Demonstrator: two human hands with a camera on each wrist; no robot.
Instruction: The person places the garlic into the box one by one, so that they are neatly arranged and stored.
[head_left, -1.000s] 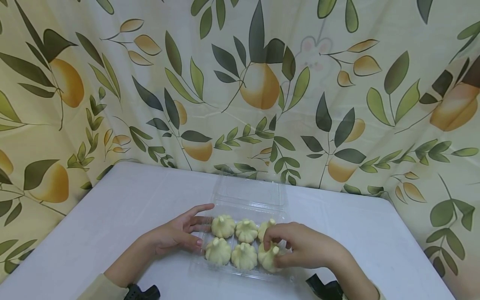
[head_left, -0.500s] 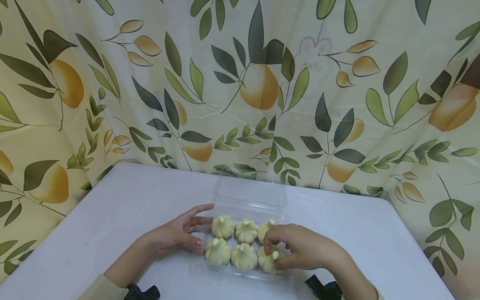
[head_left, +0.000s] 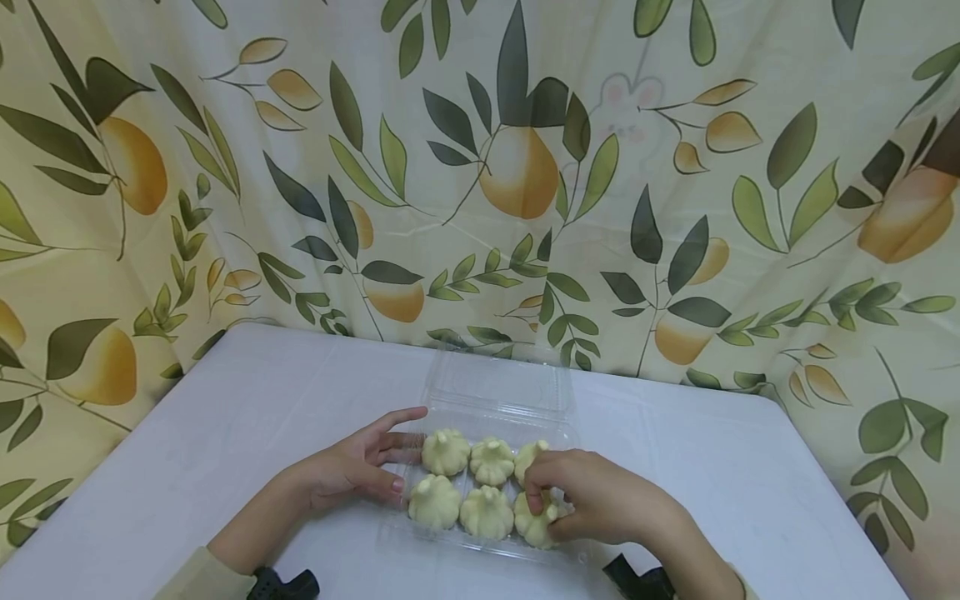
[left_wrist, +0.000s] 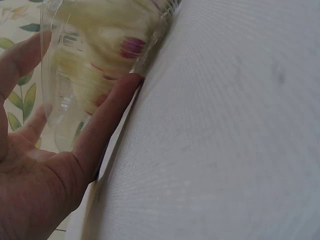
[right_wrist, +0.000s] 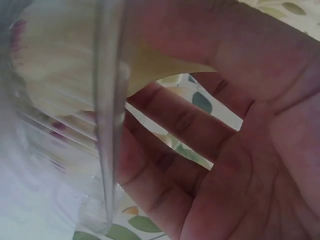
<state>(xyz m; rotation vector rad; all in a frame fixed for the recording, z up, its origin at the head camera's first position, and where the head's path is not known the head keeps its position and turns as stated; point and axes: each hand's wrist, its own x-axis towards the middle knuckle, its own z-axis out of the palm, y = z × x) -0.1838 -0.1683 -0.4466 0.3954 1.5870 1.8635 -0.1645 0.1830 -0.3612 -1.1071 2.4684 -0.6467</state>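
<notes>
Several pale cream garlic bulbs (head_left: pixel 487 512) sit in two rows in a clear plastic clamshell box (head_left: pixel 480 546). My left hand (head_left: pixel 352 467) is at the box's left side, fingers spread and thumb lying along the wall; the left wrist view shows that thumb (left_wrist: pixel 107 120) stretched low against the plastic. Over the front right compartment, my right hand (head_left: pixel 607 496) holds a garlic bulb (head_left: pixel 532 525) between thumb and curled fingers, partly hiding it. In the right wrist view, the thumb lies on the bulb's pale yellow neck (right_wrist: pixel 150 67). Purple-red streaks show on the bulbs through the plastic.
The box's clear lid (head_left: pixel 498 387) lies folded back towards the rear edge of the white-covered table (head_left: pixel 300 375). Behind the table hangs a curtain (head_left: pixel 465 167) printed with fruit and leaves. Black straps with cameras sit on both wrists.
My right hand has shifted very slightly left, still at the front right bulb. The left hand and the box have stayed in place.
</notes>
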